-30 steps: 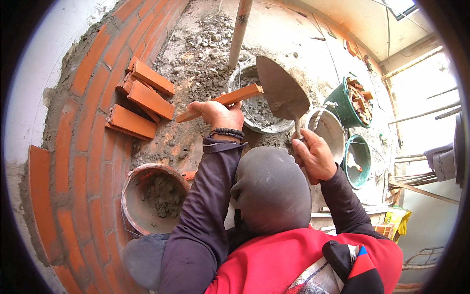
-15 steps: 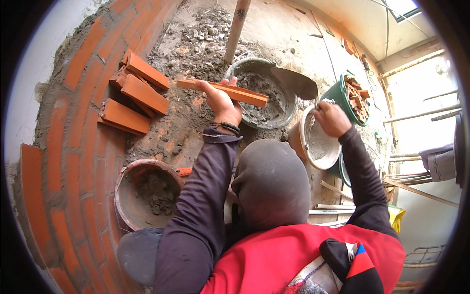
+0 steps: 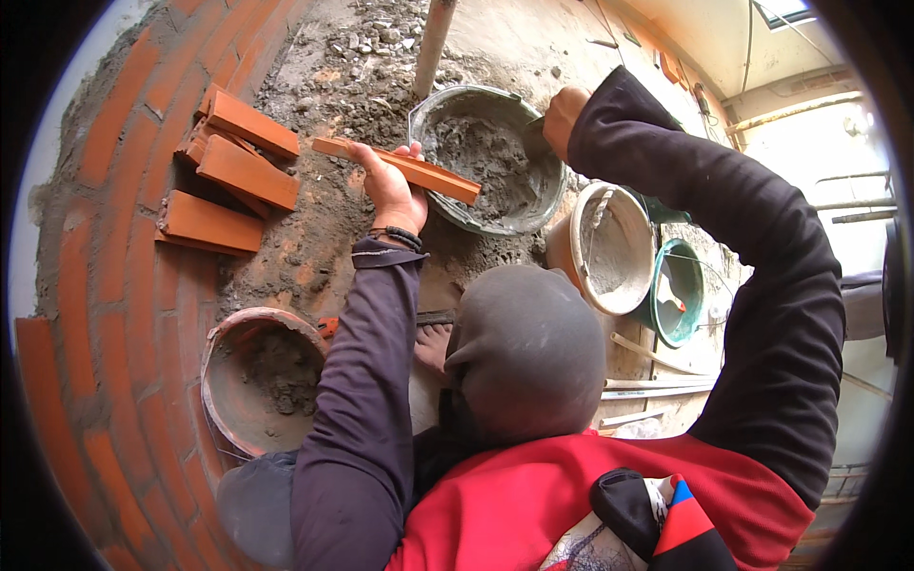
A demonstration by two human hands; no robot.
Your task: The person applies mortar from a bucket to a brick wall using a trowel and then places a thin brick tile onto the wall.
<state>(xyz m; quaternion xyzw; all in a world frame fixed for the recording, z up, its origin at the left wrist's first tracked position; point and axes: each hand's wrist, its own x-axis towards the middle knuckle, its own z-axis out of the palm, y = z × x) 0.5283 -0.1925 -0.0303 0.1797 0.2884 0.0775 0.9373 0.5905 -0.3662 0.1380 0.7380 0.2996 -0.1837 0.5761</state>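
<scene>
My left hand point(image 3: 396, 195) grips a narrow orange brick point(image 3: 438, 178), held level beside the near-left rim of a round tub point(image 3: 447, 211) of wet grey mortar point(image 3: 486, 162). At the tub's right rim, my right hand point(image 3: 564, 122) is closed on a trowel point(image 3: 538, 126). Only a bit of its dark blade shows there; the handle is hidden in my fist. Left of my left hand, several orange bricks point(image 3: 249, 174) lie stacked on the brickwork point(image 3: 129, 257).
A bucket with some mortar point(image 3: 221, 354) stands at lower left. To the right are a pale bucket point(image 3: 576, 249) and a green bucket point(image 3: 700, 295). An upright pole point(image 3: 435, 48) rises behind the tub. Rubble point(image 3: 367, 38) lies on the ground, and long strips point(image 3: 657, 388) lie at lower right.
My right hand has swung up and left from above the pale bucket to the tub's rim, taking the trowel blade down toward the mortar. The left hand still holds the brick.
</scene>
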